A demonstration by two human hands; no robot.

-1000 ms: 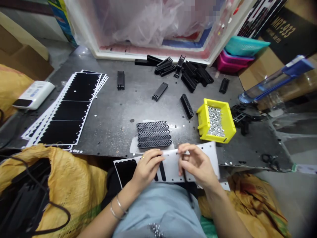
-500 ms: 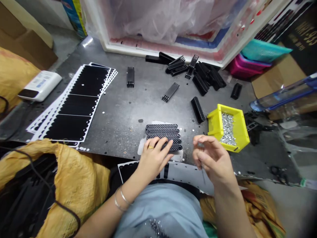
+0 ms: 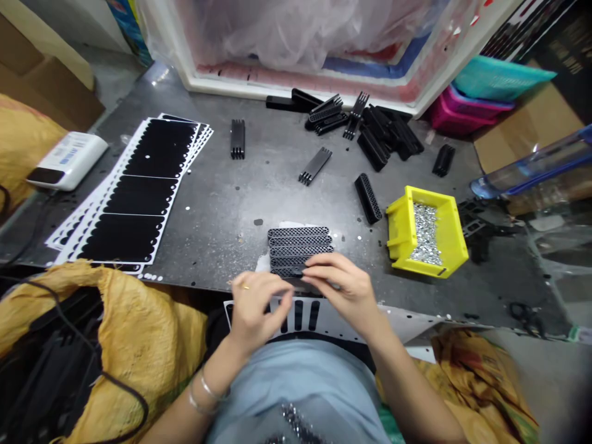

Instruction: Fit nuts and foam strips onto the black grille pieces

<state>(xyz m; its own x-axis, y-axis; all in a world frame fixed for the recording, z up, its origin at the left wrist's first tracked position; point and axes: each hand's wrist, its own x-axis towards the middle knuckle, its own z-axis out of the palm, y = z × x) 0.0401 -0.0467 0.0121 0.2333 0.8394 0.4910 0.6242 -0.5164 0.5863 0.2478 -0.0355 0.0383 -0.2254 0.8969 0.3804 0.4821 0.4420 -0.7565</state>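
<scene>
Several black lattice-faced strips (image 3: 300,251) lie side by side in a block near the table's front edge, over a pale sheet. My right hand (image 3: 345,287) is at the block's lower right corner, thumb and fingertips pinched together on the nearest strip's end. Whatever is between those fingertips is too small to make out. Just below and left of the block is my left hand (image 3: 259,308), its fingers curled and thumb tip close to the index finger. Under both hands, a white sheet with black rounded strips (image 3: 298,316) lies across the lap.
A yellow bin (image 3: 451,237) of small shiny metal pieces stands to the right. Loose black parts (image 3: 370,145) are piled at the back. Black-and-white sticker sheets (image 3: 139,191) lie at left, beside a white device (image 3: 69,160). A yellow sack (image 3: 152,327) sits at front left.
My left hand has lifted off the strips and drawn back toward the body. The right hand has moved left from beside the yellow bin to the strips' near corner.
</scene>
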